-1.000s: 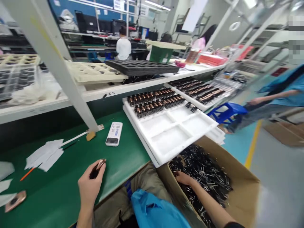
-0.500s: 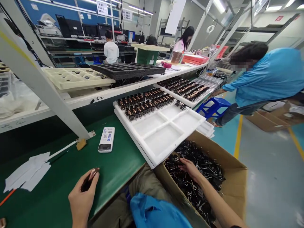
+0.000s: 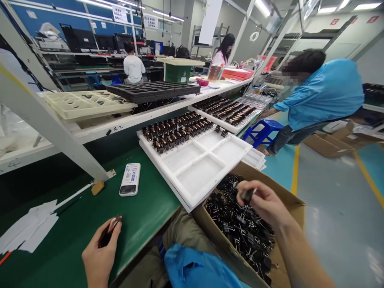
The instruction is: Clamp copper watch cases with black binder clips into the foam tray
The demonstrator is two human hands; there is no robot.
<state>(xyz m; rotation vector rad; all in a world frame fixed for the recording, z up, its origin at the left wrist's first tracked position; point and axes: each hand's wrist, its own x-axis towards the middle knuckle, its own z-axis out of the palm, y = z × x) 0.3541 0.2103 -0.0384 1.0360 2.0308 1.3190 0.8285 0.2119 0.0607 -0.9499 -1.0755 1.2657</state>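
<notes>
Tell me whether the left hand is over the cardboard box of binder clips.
No: the left hand holds a dark copper-toned piece over the green tabletop, while the right hand is over the cardboard box.

bright light from ceiling tubes (image 3: 263,8), soft glare on the green tabletop (image 3: 150,212), stretched edges

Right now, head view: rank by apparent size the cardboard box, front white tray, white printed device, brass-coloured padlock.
1. Cardboard box and front white tray: unranked; the box is cropped and partly hidden.
2. White printed device.
3. Brass-coloured padlock, clearly smallest.
</notes>
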